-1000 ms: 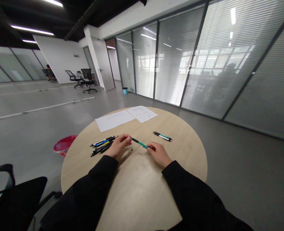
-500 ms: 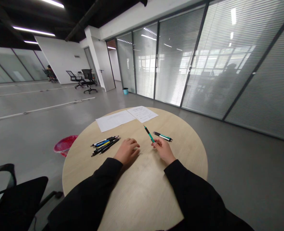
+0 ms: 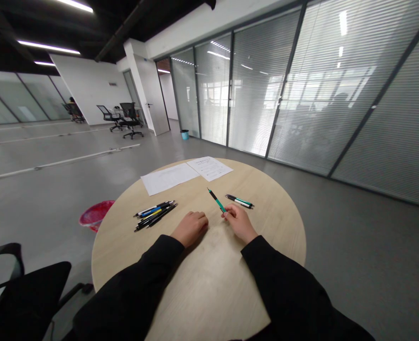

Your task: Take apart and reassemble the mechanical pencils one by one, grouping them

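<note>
Between the thumb and fingers of my right hand [image 3: 239, 222] is a green pen [image 3: 217, 201] with a black grip, its thin tip pointing up and to the left. Beside that hand lie a few pens [image 3: 239, 201] in green, black and white. My left hand [image 3: 191, 228] rests on the wooden tabletop with its fingers curled together, and nothing shows in them. To its left is a pile of several pens [image 3: 155, 215], mostly black, with blue, white and yellow among them.
Two printed paper sheets [image 3: 170, 178] lie at the far side of the round table [image 3: 283, 213]. A red basket [image 3: 94, 215] stands on the floor to the left, near a black chair [image 3: 24, 293]. A blue bin [image 3: 184, 135] is by the glass wall.
My left hand has moved slightly right and its fingers have curled in. The green pen in my right hand has tilted further to the left.
</note>
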Tool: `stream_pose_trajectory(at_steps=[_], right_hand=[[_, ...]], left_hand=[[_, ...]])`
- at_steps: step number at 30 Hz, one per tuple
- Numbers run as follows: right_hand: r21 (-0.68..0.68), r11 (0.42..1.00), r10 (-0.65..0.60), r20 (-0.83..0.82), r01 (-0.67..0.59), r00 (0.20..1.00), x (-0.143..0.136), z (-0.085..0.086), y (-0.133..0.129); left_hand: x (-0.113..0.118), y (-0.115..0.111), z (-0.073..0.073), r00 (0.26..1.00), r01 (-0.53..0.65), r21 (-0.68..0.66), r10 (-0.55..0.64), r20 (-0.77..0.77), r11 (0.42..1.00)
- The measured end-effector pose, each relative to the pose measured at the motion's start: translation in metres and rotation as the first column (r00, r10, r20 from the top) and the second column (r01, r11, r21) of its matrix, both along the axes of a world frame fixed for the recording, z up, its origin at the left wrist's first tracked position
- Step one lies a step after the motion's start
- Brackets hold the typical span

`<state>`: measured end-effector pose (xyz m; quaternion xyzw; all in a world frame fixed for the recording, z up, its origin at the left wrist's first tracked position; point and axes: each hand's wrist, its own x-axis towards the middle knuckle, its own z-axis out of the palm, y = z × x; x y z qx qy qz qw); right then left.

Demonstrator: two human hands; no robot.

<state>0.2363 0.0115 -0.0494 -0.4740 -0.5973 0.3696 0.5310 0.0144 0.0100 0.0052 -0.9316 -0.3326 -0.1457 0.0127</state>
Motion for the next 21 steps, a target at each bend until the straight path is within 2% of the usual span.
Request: stream_pose_trajectory(at_steps=[2,4,7,10,12,17,21], right_hand=[[0.003,1.0,-0.009,0.037,0.009,0.999,0.0,0.002,-0.002],[0.009,1.0,-0.015,0.082,0.014,0.997,0.0,0.004,-0.004],[0.023,1.0,-0.023,0.149,0.02,0.989,0.0,0.008,-0.008],[0.054,0.999,-0.016,0.221,0.004,0.975,0.0,0.012,-0.012],[0.074,0.997,-0.014,0.269,-0.007,0.963,-0.001,0.014,-0.014],[0.108,0.994,-0.027,0.367,-0.014,0.93,0.0,0.018,-0.017],[0.118,0.993,-0.033,0.399,-0.015,0.916,0.001,0.02,-0.019]], left_hand=[[-0.003,0.001,0.001,0.993,-0.003,-0.024,0.006,0.114,1.0],[-0.008,0.002,0.003,0.964,-0.053,-0.069,0.069,0.257,0.996],[-0.019,0.008,0.003,0.877,-0.183,-0.181,0.244,0.415,0.966],[-0.029,0.018,-0.001,0.759,-0.259,-0.269,0.368,0.538,0.928],[-0.034,0.026,-0.006,0.671,-0.219,-0.348,0.399,0.625,0.912],[-0.038,0.037,-0.013,0.45,0.001,-0.51,0.455,0.768,0.86],[-0.036,0.036,-0.012,0.385,0.066,-0.539,0.477,0.79,0.84]])
